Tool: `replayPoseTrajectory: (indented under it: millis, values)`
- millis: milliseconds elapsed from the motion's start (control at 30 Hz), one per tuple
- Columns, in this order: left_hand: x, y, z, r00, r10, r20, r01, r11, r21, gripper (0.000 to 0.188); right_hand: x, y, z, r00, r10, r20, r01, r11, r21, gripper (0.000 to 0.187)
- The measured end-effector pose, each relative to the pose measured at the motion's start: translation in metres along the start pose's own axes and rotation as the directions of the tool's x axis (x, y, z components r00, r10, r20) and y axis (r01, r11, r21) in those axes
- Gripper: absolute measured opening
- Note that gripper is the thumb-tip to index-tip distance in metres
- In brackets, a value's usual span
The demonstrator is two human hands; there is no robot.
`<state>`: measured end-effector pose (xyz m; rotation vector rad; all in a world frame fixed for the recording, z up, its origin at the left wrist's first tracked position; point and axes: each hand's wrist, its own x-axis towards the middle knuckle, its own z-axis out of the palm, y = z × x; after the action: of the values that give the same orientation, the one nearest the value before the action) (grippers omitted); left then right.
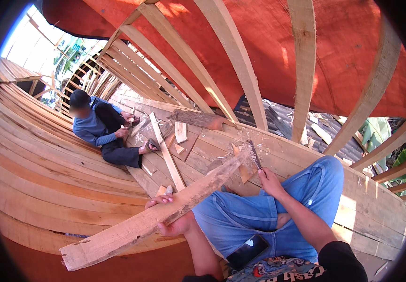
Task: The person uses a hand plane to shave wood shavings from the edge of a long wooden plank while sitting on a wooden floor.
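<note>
I'm gripping the plank (pixel 198 191) with the left hand (pixel 178 225), wisely well apart from the knife (pixel 255 156) the right hand (pixel 271 183) is holding.

Plank flr (pixel 195 173) carries shavings (pixel 140 139), sm. offcuts (pixel 181 132) & 1 long batten (pixel 166 151).

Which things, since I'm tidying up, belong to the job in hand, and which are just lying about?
In the job:
board, in the left hand
knife, in the right hand

Apparently lying about:
phone, on the lap
strip
offcut
</note>
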<state>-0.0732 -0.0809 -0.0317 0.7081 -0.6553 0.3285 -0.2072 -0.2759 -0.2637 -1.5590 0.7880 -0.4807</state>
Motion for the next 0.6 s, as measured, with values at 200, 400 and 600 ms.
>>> replayPoseTrajectory:
  millis: [200, 400, 600]
  values:
    - [-0.009, 0.028, 0.002, 0.988, 0.117, -0.105, -0.1, 0.983, 0.157, 0.055, 0.002, -0.032, 0.001, 0.991, 0.134, 0.027, -0.134, 0.991, 0.013, 0.036]
    - [0.006, 0.081, 0.02, 0.956, 0.258, -0.141, -0.198, 0.92, 0.338, 0.063, 0.009, -0.025, -0.009, 0.994, 0.025, -0.104, -0.041, 0.987, -0.154, 0.035]
    - [0.004, 0.112, 0.003, 0.971, 0.238, -0.035, -0.225, 0.949, 0.219, 0.041, -0.025, -0.075, -0.011, 0.977, -0.018, 0.212, 0.079, 0.956, -0.282, 0.031]
